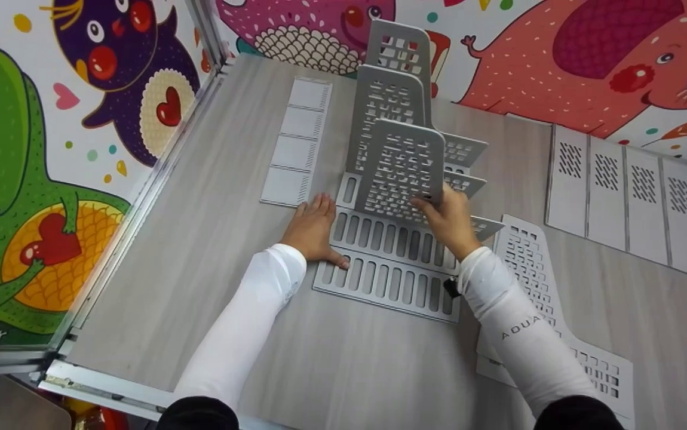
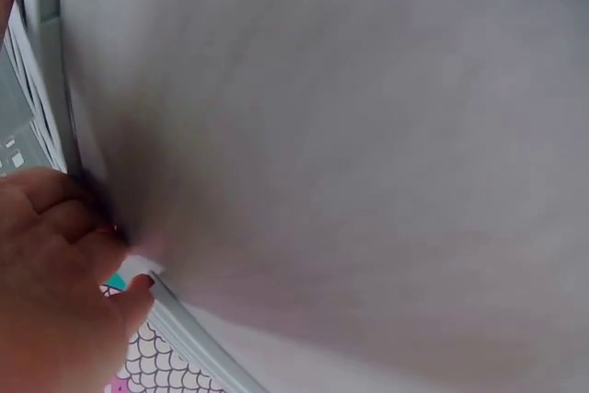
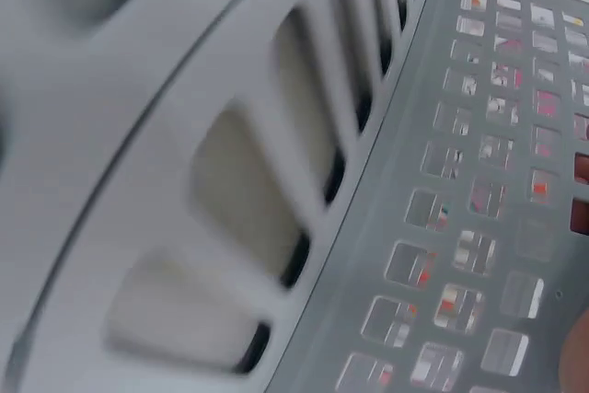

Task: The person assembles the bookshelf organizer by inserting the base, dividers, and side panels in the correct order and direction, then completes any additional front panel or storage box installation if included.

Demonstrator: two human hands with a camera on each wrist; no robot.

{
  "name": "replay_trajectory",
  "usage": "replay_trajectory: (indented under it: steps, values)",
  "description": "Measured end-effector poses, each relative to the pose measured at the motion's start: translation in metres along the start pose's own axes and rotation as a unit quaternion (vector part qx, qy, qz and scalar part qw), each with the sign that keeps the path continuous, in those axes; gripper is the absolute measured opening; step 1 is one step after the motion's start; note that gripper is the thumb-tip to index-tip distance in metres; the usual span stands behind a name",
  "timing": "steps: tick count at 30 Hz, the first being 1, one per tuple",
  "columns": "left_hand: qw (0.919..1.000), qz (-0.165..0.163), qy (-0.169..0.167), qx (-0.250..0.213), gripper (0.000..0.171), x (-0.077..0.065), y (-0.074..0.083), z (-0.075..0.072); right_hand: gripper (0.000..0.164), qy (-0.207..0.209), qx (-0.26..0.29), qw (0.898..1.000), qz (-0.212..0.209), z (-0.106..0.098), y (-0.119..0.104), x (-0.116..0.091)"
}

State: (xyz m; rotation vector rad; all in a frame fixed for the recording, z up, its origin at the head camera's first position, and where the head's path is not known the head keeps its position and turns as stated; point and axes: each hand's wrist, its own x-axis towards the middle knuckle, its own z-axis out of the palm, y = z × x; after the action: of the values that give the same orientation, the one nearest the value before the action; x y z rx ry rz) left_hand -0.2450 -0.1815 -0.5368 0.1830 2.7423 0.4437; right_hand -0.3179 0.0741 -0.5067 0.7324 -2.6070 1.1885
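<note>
Left hand [image 1: 310,230]: fingers extended on slotted base [image 1: 379,258]
Right hand [image 1: 452,218]: fingers pinch front perforated divider [image 1: 403,167]
Desk [image 1: 170,239] back edge: diagonal-slotted panel [image 1: 642,224]

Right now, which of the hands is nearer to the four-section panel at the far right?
Right. The right hand grips the front upright divider, left of the four-section panel; the left hand rests at the left edge of the slotted base, farther away.

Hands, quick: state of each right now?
Left hand: open, resting at the left edge of the slotted base.
Right hand: closed, holding the front upright perforated panel.
</note>
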Motion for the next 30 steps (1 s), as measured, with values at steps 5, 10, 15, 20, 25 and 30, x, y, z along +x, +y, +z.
replay_trajectory:
  steps: [5,10,15,20,25,30]
  values:
    - [0.9999,0.002,-0.002,0.013,0.136,0.002,0.003,0.001,0.029,0.002,-0.012,1.000,-0.007,0.008,-0.007,0.003]
    - [0.9999,0.005,-0.001,0.011,0.136,0.003,0.002,0.001,0.027,0.004,-0.011,1.000,-0.003,0.011,-0.010,0.006]
    - [0.9999,0.009,0.003,0.007,0.136,0.003,0.001,0.001,0.024,0.006,-0.008,1.000,0.003,0.010,-0.010,0.008]
    - [0.9999,0.008,-0.002,0.010,0.137,0.001,0.001,-0.001,0.025,0.002,-0.002,1.000,0.009,0.010,-0.011,0.010]
    - [1.0000,0.004,0.006,0.006,0.135,0.000,0.001,-0.006,0.025,-0.004,0.008,1.000,0.005,0.014,-0.016,0.012]
    - [0.9998,0.012,0.002,-0.016,0.133,-0.001,-0.003,-0.004,0.026,-0.018,0.012,1.000,0.016,0.020,-0.021,0.015]
